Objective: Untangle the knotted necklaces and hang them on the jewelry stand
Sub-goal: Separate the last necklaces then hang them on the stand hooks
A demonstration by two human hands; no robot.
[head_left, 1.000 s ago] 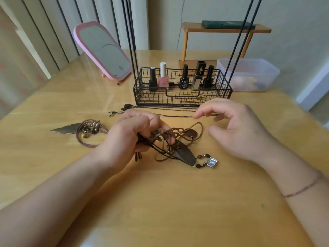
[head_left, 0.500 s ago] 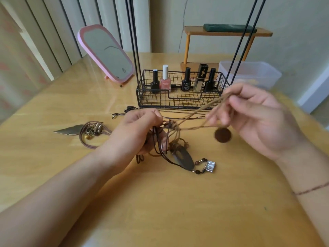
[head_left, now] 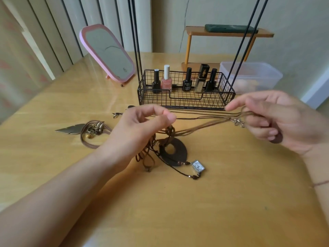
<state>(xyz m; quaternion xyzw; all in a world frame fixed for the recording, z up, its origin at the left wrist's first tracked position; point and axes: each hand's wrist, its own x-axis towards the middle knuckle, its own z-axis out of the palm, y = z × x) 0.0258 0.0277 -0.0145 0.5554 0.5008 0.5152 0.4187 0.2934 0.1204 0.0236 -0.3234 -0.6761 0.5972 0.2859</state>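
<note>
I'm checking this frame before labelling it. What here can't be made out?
- Head view: the top of the jewelry stand is cut off by the upper edge.
- The knot sits under the left hand, so which cords cross is unclear.
- The right hand hides its grip on the brown cord.
- Bottle labels in the wire basket are too small to read.
- The plastic box is cloudy; its contents are blurred.

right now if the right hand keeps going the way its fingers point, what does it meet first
Probably the left hand: the right hand points leftward along the taut brown cords toward it. Depth is uncertain.
</note>
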